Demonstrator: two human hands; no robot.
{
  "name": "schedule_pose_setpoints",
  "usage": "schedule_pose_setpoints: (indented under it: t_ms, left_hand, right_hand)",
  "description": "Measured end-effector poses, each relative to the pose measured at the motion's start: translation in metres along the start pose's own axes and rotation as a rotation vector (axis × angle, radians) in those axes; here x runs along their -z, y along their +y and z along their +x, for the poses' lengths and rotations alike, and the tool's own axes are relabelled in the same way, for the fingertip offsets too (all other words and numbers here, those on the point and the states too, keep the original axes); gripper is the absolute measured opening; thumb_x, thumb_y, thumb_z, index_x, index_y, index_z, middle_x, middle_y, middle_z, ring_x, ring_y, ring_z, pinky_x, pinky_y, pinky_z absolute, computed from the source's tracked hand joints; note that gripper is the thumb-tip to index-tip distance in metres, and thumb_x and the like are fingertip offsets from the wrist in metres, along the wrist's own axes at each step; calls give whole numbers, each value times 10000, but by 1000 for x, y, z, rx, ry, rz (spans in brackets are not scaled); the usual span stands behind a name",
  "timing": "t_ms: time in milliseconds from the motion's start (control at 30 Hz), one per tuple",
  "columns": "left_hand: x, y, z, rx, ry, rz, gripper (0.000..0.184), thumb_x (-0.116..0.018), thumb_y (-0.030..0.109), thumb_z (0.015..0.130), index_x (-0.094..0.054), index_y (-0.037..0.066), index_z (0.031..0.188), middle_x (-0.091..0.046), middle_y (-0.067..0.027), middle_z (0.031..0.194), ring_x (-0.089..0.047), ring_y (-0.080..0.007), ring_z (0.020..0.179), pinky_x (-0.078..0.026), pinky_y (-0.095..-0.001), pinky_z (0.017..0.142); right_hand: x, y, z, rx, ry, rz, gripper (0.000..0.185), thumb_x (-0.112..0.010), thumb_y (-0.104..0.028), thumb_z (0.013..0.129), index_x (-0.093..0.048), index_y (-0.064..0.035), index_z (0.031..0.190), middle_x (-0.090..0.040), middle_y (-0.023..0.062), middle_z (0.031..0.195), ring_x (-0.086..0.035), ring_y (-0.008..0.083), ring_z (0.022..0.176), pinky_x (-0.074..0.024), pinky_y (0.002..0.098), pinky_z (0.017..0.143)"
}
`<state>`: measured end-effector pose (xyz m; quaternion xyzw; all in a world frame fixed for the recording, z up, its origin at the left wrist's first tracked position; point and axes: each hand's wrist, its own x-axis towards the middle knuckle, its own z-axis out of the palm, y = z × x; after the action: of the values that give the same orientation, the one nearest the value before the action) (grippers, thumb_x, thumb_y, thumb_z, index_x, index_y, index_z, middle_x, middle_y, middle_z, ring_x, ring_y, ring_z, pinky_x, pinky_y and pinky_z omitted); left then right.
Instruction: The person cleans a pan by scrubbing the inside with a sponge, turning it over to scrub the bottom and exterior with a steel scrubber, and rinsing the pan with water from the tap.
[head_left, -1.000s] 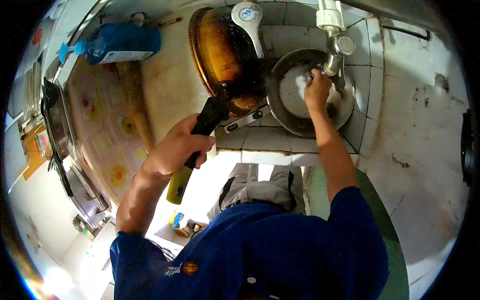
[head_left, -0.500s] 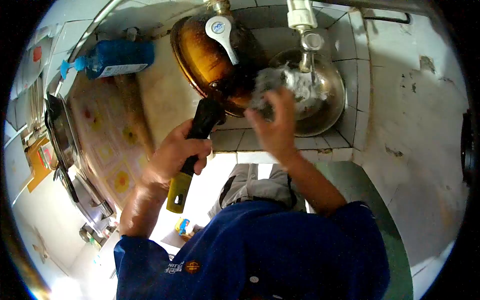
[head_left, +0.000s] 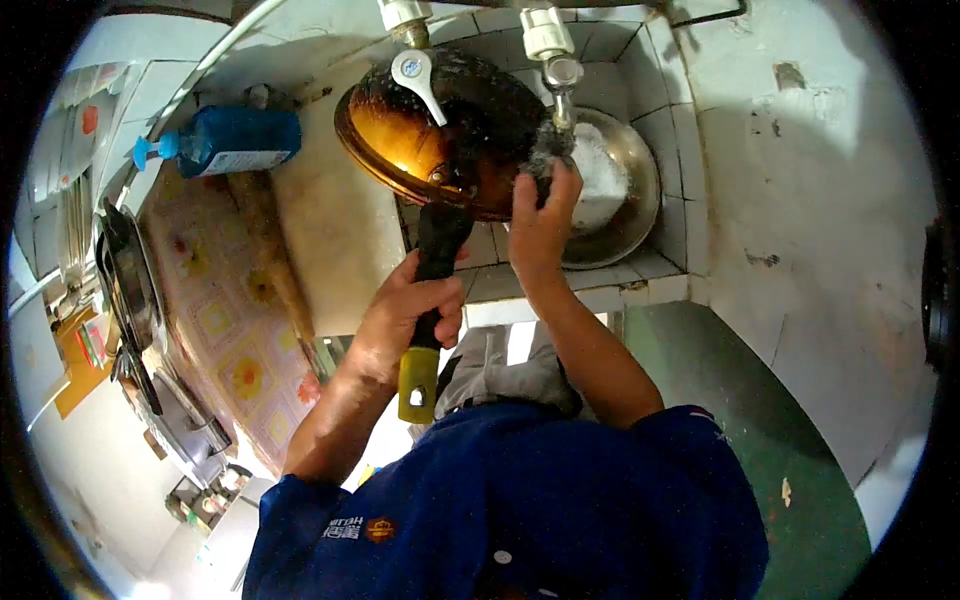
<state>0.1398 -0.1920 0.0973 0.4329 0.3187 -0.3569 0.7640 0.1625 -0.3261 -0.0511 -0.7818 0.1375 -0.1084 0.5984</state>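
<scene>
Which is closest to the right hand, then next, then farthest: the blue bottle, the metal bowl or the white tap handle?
1. Metal bowl: just right of the right hand.
2. White tap handle: up and left, above the pan.
3. Blue bottle: far left.

At seven o'clock, the blue shirt (head_left: 560,490) is bearing upside-down white lettering (head_left: 342,528), only "HEL" reading clearly. At ten, the pump bottle's (head_left: 240,132) label (head_left: 245,161) is carrying print too small to read; toward eleven, the tap lever's (head_left: 427,94) blue mark (head_left: 411,68) is showing illegibly.
</scene>
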Motion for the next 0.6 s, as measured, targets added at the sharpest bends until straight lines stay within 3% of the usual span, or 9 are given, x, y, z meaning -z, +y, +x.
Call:
schedule_pose_setpoints:
  t_ms: [67,100,133,267,333,400,467,533,600]
  left_hand:
    - [-2,-6,3,17,-36,-17,362,-554,87,872,-451,43,1217,-462,-25,678,-466,-116,516,-399,-253,484]
    - [-3,-8,3,13,-52,-15,360,-553,90,876,-449,52,1218,-457,-21,681,-459,-112,515,-392,-254,484]
    - [-3,-10,2,10,-60,-16,357,-553,94,880,-448,61,1220,-453,-17,683,-452,-108,514,-384,-255,484]
    - [4,-25,5,43,-100,-124,355,-553,102,886,-446,79,1224,-442,-11,685,-434,-99,511,-367,-255,478]
    - [5,-31,8,19,-128,-113,362,-557,109,888,-443,83,1230,-435,-5,682,-421,-95,509,-355,-251,475]
    - [7,-37,8,18,-145,-96,365,-567,122,888,-444,83,1229,-433,-2,681,-417,-92,509,-353,-250,477]
    - [9,-39,9,12,-172,-146,374,-579,131,884,-444,82,1230,-429,3,683,-413,-89,506,-348,-249,477]
    - [13,-43,15,-7,-190,-146,379,-586,140,882,-445,83,1229,-427,5,685,-411,-88,506,-346,-247,476]
    - [13,-44,18,-10,-220,-153,384,-593,150,880,-446,83,1228,-424,8,687,-410,-87,505,-344,-246,474]
  right_hand:
    - [5,-2,-8,-22,4,-190,387,-614,-190,868,-485,-39,1200,-320,269,1382,-341,415,1267,-296,447,1045]
    - [12,-10,-19,260,-51,-357,390,-603,-199,882,-473,-20,1203,-354,245,1361,-367,389,1250,-306,431,1034]
    - [15,-7,-17,256,-45,-361,390,-603,-199,882,-473,-20,1203,-354,245,1361,-367,389,1250,-306,431,1034]
    - [30,0,12,-175,93,-96,359,-599,-185,893,-488,-20,1191,-399,233,1336,-405,372,1218,-310,442,1025]
    - [32,7,-2,-84,-5,-222,360,-609,-161,885,-488,-53,1207,-393,229,1349,-376,392,1258,-302,450,1042]
    - [32,-11,-26,355,-90,-275,325,-620,-136,871,-531,-49,1171,-377,233,1369,-303,434,1329,-281,465,1078]
    - [28,6,-9,249,22,-306,315,-626,-125,863,-544,-43,1155,-389,232,1357,-334,430,1307,-287,463,1071]
    - [40,2,27,-246,134,49,336,-652,-102,829,-549,-46,1144,-398,235,1354,-333,437,1306,-288,467,1069]
    - [36,-4,12,-201,177,-40,306,-626,-150,860,-549,-19,1126,-437,226,1309,-394,399,1253,-326,447,1036]
